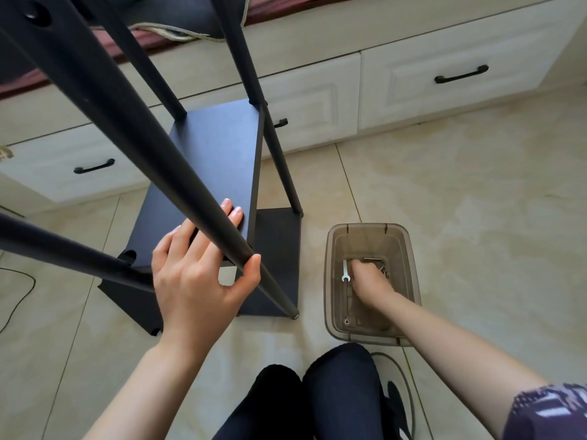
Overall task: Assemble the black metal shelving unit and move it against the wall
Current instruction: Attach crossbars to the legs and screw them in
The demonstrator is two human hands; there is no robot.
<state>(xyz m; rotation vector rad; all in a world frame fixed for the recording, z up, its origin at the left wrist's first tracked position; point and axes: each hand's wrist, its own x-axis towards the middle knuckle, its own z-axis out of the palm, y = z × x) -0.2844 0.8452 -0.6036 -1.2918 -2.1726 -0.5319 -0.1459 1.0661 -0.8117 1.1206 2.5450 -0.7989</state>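
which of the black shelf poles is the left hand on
The near-right pole, running diagonally from top left down to its foot beside the bin. The left hand wraps it; the others stand untouched.

Right hand's (368, 281) fingertips hidden inside bin (409, 249); shelving unit (219, 160) top cut off.

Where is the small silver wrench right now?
In the head view, right of centre: the wrench lies inside the translucent brown bin on the floor, just left of the right hand reaching in.
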